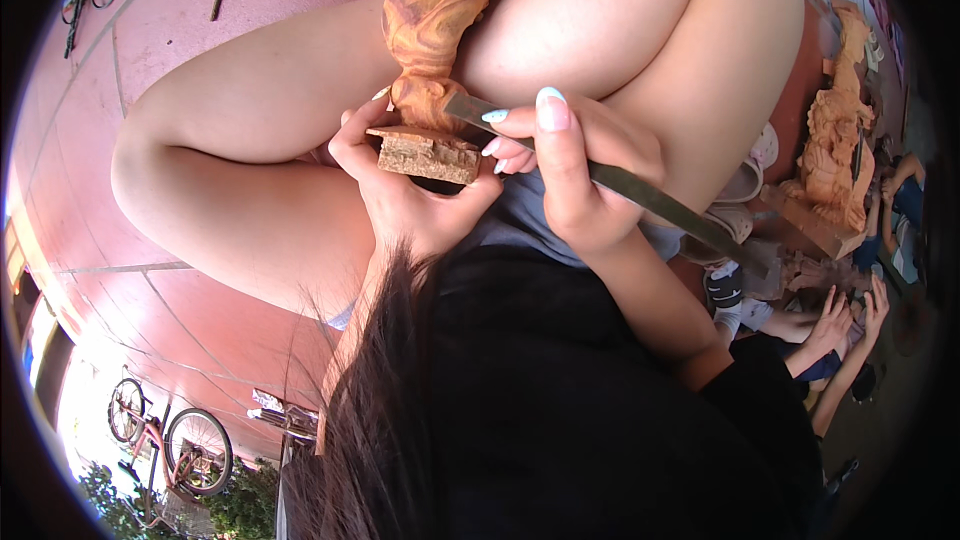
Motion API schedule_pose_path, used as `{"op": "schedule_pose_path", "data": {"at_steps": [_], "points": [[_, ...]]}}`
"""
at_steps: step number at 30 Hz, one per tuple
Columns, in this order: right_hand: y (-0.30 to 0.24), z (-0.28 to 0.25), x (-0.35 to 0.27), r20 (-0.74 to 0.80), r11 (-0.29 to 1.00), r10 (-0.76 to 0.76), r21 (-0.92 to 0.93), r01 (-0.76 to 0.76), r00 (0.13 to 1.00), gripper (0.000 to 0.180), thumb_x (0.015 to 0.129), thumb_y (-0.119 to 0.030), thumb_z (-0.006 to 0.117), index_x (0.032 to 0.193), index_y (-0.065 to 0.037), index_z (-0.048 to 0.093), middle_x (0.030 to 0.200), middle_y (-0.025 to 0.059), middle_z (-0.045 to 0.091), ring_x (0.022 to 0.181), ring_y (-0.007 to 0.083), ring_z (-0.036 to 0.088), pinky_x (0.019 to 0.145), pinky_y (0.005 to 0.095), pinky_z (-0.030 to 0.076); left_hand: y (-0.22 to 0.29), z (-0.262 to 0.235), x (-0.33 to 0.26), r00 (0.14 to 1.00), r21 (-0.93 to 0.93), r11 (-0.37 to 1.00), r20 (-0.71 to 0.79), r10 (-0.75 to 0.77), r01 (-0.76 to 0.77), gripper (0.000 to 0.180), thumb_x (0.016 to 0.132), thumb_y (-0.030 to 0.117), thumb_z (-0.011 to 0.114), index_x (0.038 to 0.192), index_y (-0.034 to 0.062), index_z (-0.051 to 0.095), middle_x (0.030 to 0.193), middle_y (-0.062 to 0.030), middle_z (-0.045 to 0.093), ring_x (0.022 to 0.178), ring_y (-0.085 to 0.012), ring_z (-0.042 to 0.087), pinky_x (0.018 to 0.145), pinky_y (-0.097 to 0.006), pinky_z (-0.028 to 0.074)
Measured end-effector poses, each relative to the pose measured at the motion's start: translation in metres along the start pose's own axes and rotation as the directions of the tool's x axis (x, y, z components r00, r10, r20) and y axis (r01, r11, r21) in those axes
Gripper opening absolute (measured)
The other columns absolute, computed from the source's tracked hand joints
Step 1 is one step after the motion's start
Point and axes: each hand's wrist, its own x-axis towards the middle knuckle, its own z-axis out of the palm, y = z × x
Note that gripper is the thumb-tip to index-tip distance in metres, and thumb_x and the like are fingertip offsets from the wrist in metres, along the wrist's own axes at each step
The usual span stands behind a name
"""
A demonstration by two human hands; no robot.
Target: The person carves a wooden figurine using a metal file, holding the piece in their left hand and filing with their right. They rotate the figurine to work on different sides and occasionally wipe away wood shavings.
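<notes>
Left hand (420, 215) grasped carving (437, 15) by base (428, 158), fingers curled around it; right hand (605, 150) gripped flat tool (680, 208), tip at carving near base.

A swirl-grained, orange-brown wood carving (435, 25) is stretching away, its rough, blocky base (428, 159) facing nearest; a long, flat metal tool (680, 212) is slanting leftward, its tip meeting the carving.

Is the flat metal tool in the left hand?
No, the right hand holds the tool, while the left hand grips the carving.
</notes>
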Motion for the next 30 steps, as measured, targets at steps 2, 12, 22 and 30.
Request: {"op": "schedule_pose_path", "data": {"at_steps": [2, 12, 22, 30], "points": [[0.007, 0.002, 0.002, -0.002, 0.999, -0.038, 0.014, 0.038, 0.999, 0.024, 0.094, -0.002, 0.059, 0.073, 0.007, 0.065, 0.065, 0.0120, 0.067, 0.051, 0.0156, 0.063, 0.048, 0.0271, 0.050, 0.004, -0.001, 0.001, 0.998, -0.011, 0.999, 0.022, -0.053, 0.053, 0.097, 0.055, 0.014, 0.086, 0.131, -0.0008, 0.027, 0.121, -0.0195, 0.038, 0.113, -0.0294, 0.049, 0.097, -0.043, 0.043], [0.002, 0.000, -0.002, 0.016, 1.000, -0.003, -0.001, 0.003, 1.000, 0.022, 0.094, -0.002, 0.058, 0.075, 0.007, 0.065, 0.066, 0.0125, 0.066, 0.055, 0.0166, 0.064, 0.051, 0.0276, 0.051, 0.005, -0.002, 0.001, 1.000, 0.022, 1.000, 0.007, -0.021, 0.021, 0.095, 0.055, 0.012, 0.087, 0.129, -0.0006, 0.029, 0.118, -0.0181, 0.041, 0.110, -0.0278, 0.051, 0.096, -0.042, 0.044], [0.005, -0.004, -0.006, 0.012, 0.999, 0.028, -0.025, -0.028, 1.000, 0.024, 0.094, -0.001, 0.057, 0.073, 0.007, 0.065, 0.065, 0.0120, 0.066, 0.053, 0.0154, 0.064, 0.050, 0.0267, 0.051, 0.003, 0.000, 0.001, 0.999, 0.058, 0.998, 0.007, 0.035, -0.035, 0.094, 0.055, 0.010, 0.086, 0.129, -0.0001, 0.029, 0.116, -0.0174, 0.042, 0.110, -0.0282, 0.050, 0.095, -0.042, 0.044], [0.010, -0.004, 0.000, 0.013, 1.000, -0.026, 0.009, 0.026, 1.000, 0.028, 0.096, -0.004, 0.055, 0.072, 0.006, 0.065, 0.064, 0.0116, 0.066, 0.049, 0.0149, 0.061, 0.046, 0.0270, 0.048, 0.003, -0.001, 0.001, 1.000, 0.025, 1.000, 0.009, -0.006, 0.006, 0.093, 0.055, 0.011, 0.085, 0.129, -0.0006, 0.030, 0.117, -0.0171, 0.041, 0.110, -0.0283, 0.050, 0.095, -0.042, 0.043]]}}
